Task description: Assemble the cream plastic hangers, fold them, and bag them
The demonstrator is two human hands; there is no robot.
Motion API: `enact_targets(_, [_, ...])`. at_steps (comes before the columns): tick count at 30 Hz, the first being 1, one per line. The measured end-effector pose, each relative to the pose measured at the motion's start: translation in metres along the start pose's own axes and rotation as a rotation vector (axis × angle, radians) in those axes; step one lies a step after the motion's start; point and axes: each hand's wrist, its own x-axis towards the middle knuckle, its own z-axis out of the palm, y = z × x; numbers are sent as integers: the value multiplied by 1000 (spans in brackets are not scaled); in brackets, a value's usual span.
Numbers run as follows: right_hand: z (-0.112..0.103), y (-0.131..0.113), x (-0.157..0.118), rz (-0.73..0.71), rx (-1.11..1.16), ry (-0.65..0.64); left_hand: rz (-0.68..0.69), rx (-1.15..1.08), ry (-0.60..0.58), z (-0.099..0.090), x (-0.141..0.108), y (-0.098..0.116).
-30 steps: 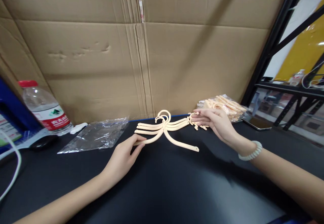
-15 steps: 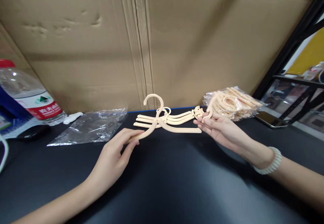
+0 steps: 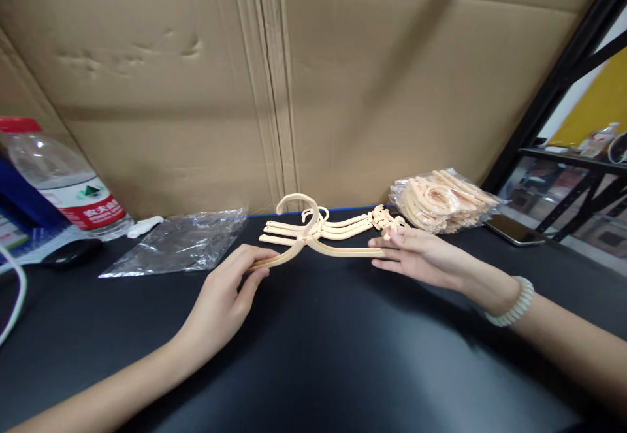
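A beige clothes hanger (image 3: 337, 250) with a curved hook is held just above the dark table, and its hook leans back. My left hand (image 3: 228, 292) pinches the end of its left arm between thumb and fingers. At the other end, my right hand (image 3: 416, 256) has its fingers against the tip of the right arm. Between its thumb and fingertips is a small curved beige plastic piece (image 3: 388, 232), partly hidden. Behind lie several similar hangers (image 3: 343, 227) stacked together, and a small heap of beige plastic pieces (image 3: 379, 216) sits by their right ends.
A clear plastic bag (image 3: 176, 243) lies flat at left, near a black mouse (image 3: 73, 253) and a large water bottle (image 3: 83, 191). At back right are a bag of hanger parts (image 3: 443, 201) and a phone (image 3: 514, 229). Cardboard (image 3: 196, 93) stands behind the table.
My right hand has moved left and slightly down, bringing its fingers onto the hanger's right tip. The hanger's hook has tilted lower. My left hand keeps its hold.
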Motion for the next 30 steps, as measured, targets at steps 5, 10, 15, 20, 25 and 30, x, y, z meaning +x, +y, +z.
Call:
enact_targets(5, [3, -3, -4, 119, 6, -71, 24, 2, 12, 0, -1, 1])
enact_targets(10, [3, -2, -4, 149, -22, -67, 31, 10, 6, -2, -1, 4])
enact_targets(15, [-1, -1, -2, 170, -50, -77, 37, 21, 6, -2, -2, 4])
enact_targets(20, [-1, -2, -2, 169, -23, -85, 50, 16, 11, -2, -3, 2])
enact_targets(25, [3, 0, -4, 111, -44, -60, 50, 6, -8, -1, -2, 3])
enact_targets(30, [4, 6, -5, -17, -94, -23, 49, -8, -24, -1, -2, 3])
